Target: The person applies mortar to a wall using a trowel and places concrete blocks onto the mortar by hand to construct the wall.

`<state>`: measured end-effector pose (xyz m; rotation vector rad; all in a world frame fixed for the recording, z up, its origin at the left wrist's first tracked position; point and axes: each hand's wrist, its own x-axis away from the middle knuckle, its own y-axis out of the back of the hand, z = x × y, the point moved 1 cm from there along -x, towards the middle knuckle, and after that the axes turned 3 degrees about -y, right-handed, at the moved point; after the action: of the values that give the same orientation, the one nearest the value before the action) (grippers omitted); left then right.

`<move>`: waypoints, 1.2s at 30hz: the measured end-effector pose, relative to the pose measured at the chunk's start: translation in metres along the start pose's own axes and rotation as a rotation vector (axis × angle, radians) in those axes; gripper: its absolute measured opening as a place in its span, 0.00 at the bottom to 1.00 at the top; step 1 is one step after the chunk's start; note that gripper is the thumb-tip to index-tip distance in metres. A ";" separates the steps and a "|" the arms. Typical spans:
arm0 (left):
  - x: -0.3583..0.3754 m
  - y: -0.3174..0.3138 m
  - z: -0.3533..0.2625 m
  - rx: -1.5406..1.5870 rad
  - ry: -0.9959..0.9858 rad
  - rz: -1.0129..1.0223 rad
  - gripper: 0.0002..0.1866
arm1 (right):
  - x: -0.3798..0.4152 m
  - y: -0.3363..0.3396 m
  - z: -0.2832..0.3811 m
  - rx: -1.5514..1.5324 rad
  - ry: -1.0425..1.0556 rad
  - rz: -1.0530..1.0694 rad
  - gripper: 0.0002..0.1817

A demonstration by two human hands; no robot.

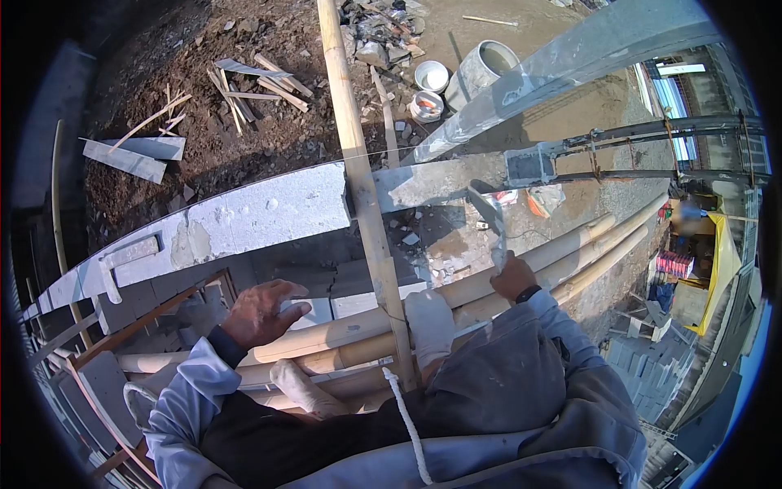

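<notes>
My right hand (511, 277) is closed round the handle of a trowel (494, 218), whose grey blade points up and away, near the grey concrete beam (448, 181). My left hand (265, 312) is held over the bamboo poles, its fingers curled but apart; a small pale patch shows by the thumb, too unclear to name. Ahead of it runs a long white block wall top (261, 208) with a rough patch of mortar. An L-shaped tool (126, 262) lies on this wall at the left. An upright wooden pole (358, 147) stands between wall and beam.
Thick bamboo poles (334, 356) run under my feet. Far below are a white bucket (432, 77), a large grey drum (493, 63), scattered planks (265, 81) and rubble. A slanting concrete beam (570, 65) crosses the upper right. Yellow sheeting (721, 273) hangs at the right.
</notes>
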<state>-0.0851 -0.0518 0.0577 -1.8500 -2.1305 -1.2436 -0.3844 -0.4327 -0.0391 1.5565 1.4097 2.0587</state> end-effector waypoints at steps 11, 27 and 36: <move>0.003 -0.001 -0.004 -0.034 -0.128 -0.064 0.21 | -0.020 0.031 0.116 0.327 0.509 -0.373 0.14; 0.002 0.001 -0.012 -0.025 -0.065 -0.008 0.21 | -0.008 0.063 0.037 0.328 0.201 -0.134 0.20; 0.006 0.002 -0.009 -0.009 -0.027 -0.038 0.21 | 0.036 0.052 0.016 0.373 0.148 0.231 0.29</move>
<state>-0.0885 -0.0527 0.0678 -1.8490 -2.1882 -1.2451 -0.3677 -0.4285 0.0240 1.8137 1.8329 2.1716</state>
